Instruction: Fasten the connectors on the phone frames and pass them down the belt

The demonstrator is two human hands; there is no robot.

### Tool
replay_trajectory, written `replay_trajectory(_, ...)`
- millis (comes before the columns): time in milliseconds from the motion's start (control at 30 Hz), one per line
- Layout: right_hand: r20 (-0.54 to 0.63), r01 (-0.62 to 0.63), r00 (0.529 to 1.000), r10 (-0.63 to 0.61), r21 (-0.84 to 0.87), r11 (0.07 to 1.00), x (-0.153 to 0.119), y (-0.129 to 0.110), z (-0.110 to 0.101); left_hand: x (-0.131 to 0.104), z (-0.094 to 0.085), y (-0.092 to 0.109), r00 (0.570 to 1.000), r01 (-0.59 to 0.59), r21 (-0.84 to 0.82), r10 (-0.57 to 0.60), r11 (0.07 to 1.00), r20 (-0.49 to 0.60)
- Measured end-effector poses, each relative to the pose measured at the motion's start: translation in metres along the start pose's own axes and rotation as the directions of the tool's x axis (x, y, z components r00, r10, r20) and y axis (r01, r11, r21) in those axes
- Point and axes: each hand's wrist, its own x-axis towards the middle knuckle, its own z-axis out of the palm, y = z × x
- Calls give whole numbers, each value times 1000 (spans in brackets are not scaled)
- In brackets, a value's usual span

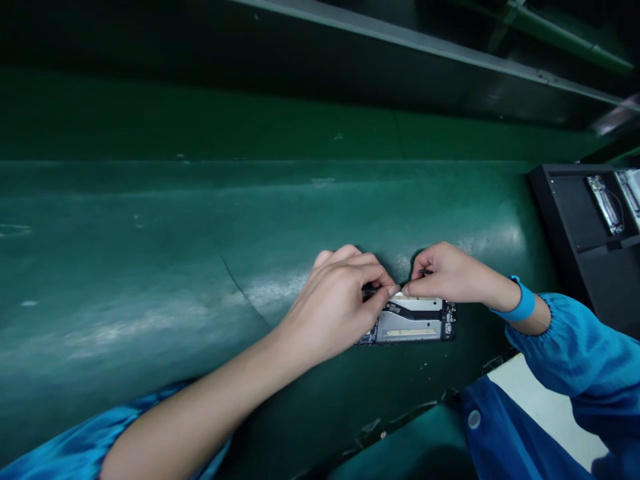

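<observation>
An opened phone body (411, 321) lies on the green mat. Its silver inner plate, a black flat cable (414, 312) and a small circuit board at the right end are showing. My left hand (345, 300) covers the left part of the phone, with thumb and index finger closed together at its upper edge. Facing it, my right hand (443, 275) has its fingers curled and pinched at the same edge. A small dark piece (425, 272) shows between the right fingers, too small to name. What the left fingertips hold is hidden.
A black divided tray (565, 227) stands at the right, holding another phone part (606, 205). The green mat (150, 253) runs along the bench, with a dark ledge and metal rail (390, 37) behind. A blue band (520, 303) circles my right wrist.
</observation>
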Motion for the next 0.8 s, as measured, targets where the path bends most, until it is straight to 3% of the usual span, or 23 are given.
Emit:
replay_trajectory(100,-7,9,1000,-9,10,1000,-6,4,-2,0,0,0,1000,-11,4,11,1000,1)
replay_trajectory(267,-142,55,988,-54,1,998,-19,9,2,3,-2,-4,999,-48,31,47,998,19)
replay_trajectory(467,-207,116,969,-134,-98,988,-26,13,10,22,-13,-1,974,-145,65,131,987,185)
replay_trajectory(667,-284,89,946,-158,-242,966,-34,28,18,29,-21,2,958,-97,62,76,993,277)
replay_trajectory(800,-238,126,952,-193,-269,955,-31,28,15,30,-27,2,935,-93,24,79,995,346)
